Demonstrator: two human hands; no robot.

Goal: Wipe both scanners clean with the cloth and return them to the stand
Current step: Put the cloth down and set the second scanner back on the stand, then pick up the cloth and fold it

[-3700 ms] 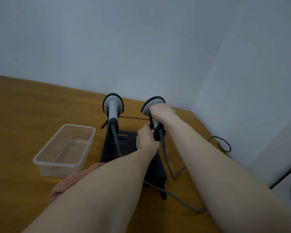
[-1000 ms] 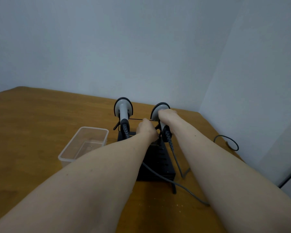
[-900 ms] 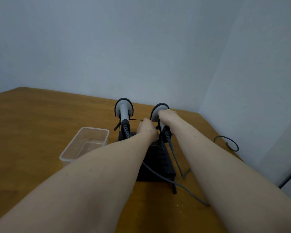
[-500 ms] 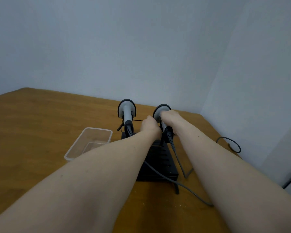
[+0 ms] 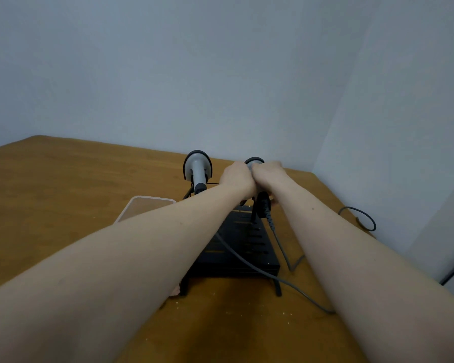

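Note:
Two grey-and-black handheld scanners stand on a black slotted stand [image 5: 244,247] at the far side of the wooden table. The left scanner [image 5: 197,170] sits upright with nobody touching it. Both my hands are on the right scanner [image 5: 254,161]: my right hand [image 5: 266,175] grips its head and handle, and my left hand [image 5: 236,179] holds it from the left side. Only the scanner's top rim and its black handle base [image 5: 263,205] show. A sliver of the pink cloth [image 5: 175,291] peeks out under my left forearm.
A clear plastic tub [image 5: 144,206] lies left of the stand. Grey cables [image 5: 286,258] trail from the scanners over the stand to the right, and one loops [image 5: 362,218] near the table's right edge. Walls close in behind and on the right.
My left hand has risen from the stand's crossbar up to the right scanner's head, beside my right hand. The camera has tilted up and shifted, hiding most of the cloth.

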